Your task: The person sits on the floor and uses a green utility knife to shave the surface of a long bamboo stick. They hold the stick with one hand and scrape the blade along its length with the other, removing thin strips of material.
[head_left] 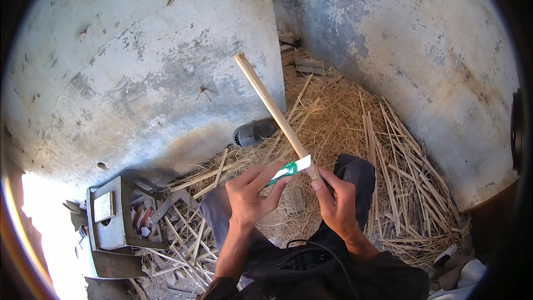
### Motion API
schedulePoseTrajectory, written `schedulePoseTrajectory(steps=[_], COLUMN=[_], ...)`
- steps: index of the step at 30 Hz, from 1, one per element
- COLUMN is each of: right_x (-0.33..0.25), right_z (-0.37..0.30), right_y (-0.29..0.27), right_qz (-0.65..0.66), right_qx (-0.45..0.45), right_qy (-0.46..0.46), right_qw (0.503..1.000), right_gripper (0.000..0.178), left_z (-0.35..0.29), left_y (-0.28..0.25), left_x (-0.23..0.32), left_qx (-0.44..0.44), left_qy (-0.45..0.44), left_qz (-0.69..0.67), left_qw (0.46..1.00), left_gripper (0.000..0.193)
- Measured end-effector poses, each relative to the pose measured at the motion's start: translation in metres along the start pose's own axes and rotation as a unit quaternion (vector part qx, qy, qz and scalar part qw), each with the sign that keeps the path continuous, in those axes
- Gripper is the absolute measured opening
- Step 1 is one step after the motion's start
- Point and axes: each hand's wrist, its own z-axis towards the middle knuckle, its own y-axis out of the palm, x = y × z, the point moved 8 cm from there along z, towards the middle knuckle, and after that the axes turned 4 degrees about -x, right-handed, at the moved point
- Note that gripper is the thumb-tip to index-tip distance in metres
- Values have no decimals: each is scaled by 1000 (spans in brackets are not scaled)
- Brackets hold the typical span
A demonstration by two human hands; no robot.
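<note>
My left hand (248, 195) is closed around the green handle of a utility knife (286, 172). Its broad blade points to the right and meets, or lies just in front of, the lower part of a long pale wooden stick (272, 105). The near end of that stick is in my closed right hand (340, 203), with thumb and fingers pinching it just below the blade. From there the stick slants up and away to the left, its far end in the air before the wall. My knees are on either side beneath both hands.
Wood shavings (327, 114) cover the floor ahead, with many thin wooden strips (408, 183) heaped at right. At lower left stands a wooden box (111, 214) holding small items, beside what looks like a saw blade (171, 203). A dark shoe (254, 133) lies by the worn wall (161, 66).
</note>
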Motion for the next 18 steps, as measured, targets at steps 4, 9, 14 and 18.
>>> schedulePoseTrajectory(steps=[4, 9, 14, 18], right_x=[0, 3, 0, 1], right_z=[-3, -8, -9, -11], right_y=[0, -1, -3, -4], right_qz=[-4, 0, 3, -6], right_qx=[5, 6, 14, 2], right_qy=[-8, 1, -9, 13], right_qw=[1000, 1000, 1000, 1000], right_gripper=[30, 29, 29, 30], left_z=[4, 7, 10, 13], left_y=[-3, -4, -6, -8], left_x=[2, 2, 4, 5], left_qx=[1, 1, -9, -6], left_qy=[-2, 9, 22, 37], left_qz=[17, 17, 13, 15], left_qw=[1000, 1000, 1000, 999], left_gripper=[38, 39, 39, 39])
